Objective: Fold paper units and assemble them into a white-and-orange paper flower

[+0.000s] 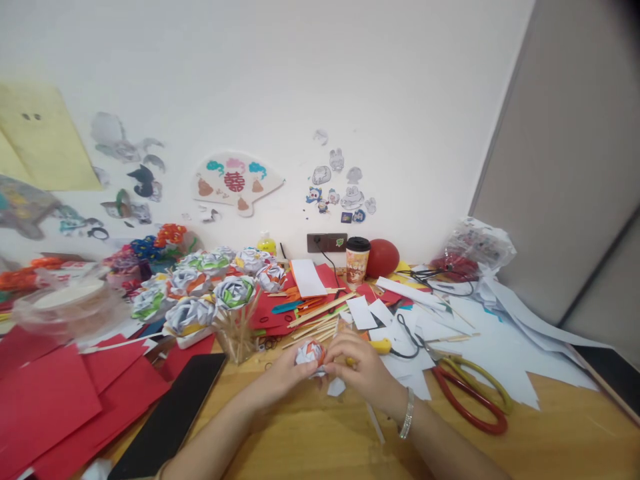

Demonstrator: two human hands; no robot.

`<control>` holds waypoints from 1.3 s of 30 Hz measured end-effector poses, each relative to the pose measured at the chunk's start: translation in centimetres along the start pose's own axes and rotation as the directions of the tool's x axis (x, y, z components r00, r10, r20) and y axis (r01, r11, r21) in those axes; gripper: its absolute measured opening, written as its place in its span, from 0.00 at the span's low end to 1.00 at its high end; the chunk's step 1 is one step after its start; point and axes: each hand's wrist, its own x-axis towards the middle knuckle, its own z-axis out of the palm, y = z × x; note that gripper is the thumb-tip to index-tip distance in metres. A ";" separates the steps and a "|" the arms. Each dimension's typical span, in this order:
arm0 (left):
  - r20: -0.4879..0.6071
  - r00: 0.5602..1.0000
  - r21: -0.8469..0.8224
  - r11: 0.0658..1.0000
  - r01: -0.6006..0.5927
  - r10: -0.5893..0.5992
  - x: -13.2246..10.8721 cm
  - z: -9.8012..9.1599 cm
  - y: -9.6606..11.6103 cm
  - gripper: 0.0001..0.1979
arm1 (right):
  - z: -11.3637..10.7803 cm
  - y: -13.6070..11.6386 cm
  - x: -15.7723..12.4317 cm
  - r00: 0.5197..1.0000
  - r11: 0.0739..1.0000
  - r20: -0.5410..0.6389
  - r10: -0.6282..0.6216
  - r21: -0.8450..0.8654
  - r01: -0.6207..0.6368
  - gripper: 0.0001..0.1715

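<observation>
Between my two hands, over the wooden table, is a small paper flower (309, 353) of white folded petals with orange edges. My left hand (287, 369) grips it from the left side, thumb pressed against its lower part. On the other side, the bent fingers of my right hand (356, 360) pinch close to the flower's base; whether they hold paper there is partly hidden. Below the flower hangs a scrap of white paper (336, 387). A yellow glue gun (381, 346) with a black cord lies just beyond my right hand.
Finished paper flowers (190, 313) cluster at the left, one above a cup of sticks (237, 337). Red paper (45, 393) and a black board (173, 417) lie nearer. Scissors (470, 393), white sheets (500, 347), a lidded paper cup (357, 260) and a red balloon (383, 259) are rightward.
</observation>
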 end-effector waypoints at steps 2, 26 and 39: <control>0.009 1.000 -0.025 1.000 -0.011 0.011 0.0 0.0 -0.2 0.25 | 0.0 0.0 -0.1 0.999 0.997 -0.009 -0.049 -0.064 0.048 0.10; -0.020 0.997 -0.003 0.997 0.076 -0.076 0.2 0.3 -0.8 0.25 | -0.6 -0.3 0.0 0.973 0.928 0.078 -0.219 -0.292 0.232 0.02; 0.004 0.999 -0.021 0.998 0.052 -0.052 0.1 0.4 -0.7 0.23 | -0.3 -0.3 -0.3 0.974 0.933 0.019 -0.224 -0.284 0.220 0.05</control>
